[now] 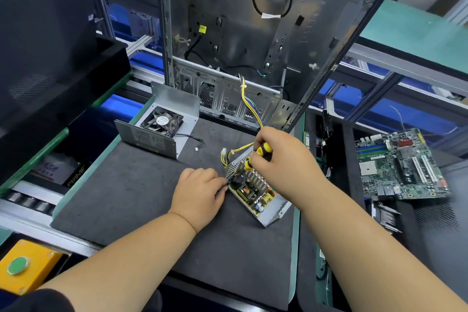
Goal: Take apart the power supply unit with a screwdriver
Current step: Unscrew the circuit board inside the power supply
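The right hand (279, 157) has its fingers curled around a yellow and black screwdriver (258, 154), pointing it down into the power supply unit (255, 191). The left hand (200, 191) rests beside the unit, fingertips pinching its left edge. The open unit sits on a dark foam mat (141, 185), and the right hand hides its far corner. Yellow wires (249, 105) run from it up to the big metal computer case (253, 33) behind. The cover with a fan (162, 121) lies farther left. A green circuit board (400, 164) lies to the right.

Dark mat (131, 192); supply tray (274, 208), fan cover (162, 121)
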A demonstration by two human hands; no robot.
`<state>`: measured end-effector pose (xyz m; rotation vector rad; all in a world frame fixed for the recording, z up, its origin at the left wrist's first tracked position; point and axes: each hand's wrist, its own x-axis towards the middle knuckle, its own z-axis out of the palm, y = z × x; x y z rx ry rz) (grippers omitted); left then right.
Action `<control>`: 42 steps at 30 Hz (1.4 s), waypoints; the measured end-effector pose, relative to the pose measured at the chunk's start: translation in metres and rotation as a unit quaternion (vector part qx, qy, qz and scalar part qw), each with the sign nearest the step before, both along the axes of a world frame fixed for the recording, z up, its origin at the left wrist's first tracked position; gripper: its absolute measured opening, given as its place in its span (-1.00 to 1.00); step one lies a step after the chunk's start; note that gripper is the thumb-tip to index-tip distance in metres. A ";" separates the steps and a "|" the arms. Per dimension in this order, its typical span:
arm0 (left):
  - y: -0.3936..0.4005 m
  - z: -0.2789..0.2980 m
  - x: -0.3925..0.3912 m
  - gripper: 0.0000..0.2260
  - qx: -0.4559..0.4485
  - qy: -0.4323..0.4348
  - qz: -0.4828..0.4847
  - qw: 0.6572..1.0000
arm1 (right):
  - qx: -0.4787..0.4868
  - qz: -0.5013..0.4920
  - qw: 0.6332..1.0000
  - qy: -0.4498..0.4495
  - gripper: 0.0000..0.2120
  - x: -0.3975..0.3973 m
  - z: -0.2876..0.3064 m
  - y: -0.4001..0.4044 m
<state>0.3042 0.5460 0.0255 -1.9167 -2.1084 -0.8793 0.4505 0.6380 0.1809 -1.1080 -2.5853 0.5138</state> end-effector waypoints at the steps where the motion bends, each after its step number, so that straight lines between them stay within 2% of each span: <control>1: 0.001 0.000 0.001 -0.93 0.007 0.026 0.003 1.000 | -0.001 -0.001 1.000 -0.001 -0.90 0.001 0.000 -0.001; 5: 0.003 0.001 0.003 -0.81 -0.005 0.119 0.020 0.993 | -0.006 -0.003 1.000 -0.003 -0.90 0.004 0.000 -0.002; 10: 0.009 0.005 0.003 -0.87 -0.023 0.165 0.019 0.986 | -0.007 -0.011 1.000 0.007 -0.91 0.010 0.000 -0.004; 17: 0.012 0.004 0.005 -0.84 -0.040 0.174 0.018 0.984 | -0.004 -0.030 0.999 0.036 -0.91 0.022 0.002 -0.003; 21: 0.010 -0.003 0.004 -0.90 -0.008 0.184 0.011 0.983 | -0.012 -0.053 0.995 0.086 -0.90 0.033 0.004 -0.002; 25: 0.006 -0.004 0.004 -0.82 0.016 0.175 0.000 0.985 | -0.017 -0.096 0.987 0.130 -0.88 0.050 0.003 0.005; 34: 0.003 -0.002 0.010 -0.76 -0.054 0.106 0.030 0.992 | -0.052 -0.133 0.975 0.172 -0.86 0.075 -0.007 0.008; 39: 0.007 0.004 0.011 -0.85 -0.038 0.135 0.037 0.989 | -0.056 -0.127 0.976 0.169 -0.83 0.077 -0.008 0.007; 42: 0.011 0.009 0.012 -0.87 -0.066 0.167 0.044 0.983 | -0.054 -0.124 0.977 0.167 -0.84 0.077 -0.006 0.007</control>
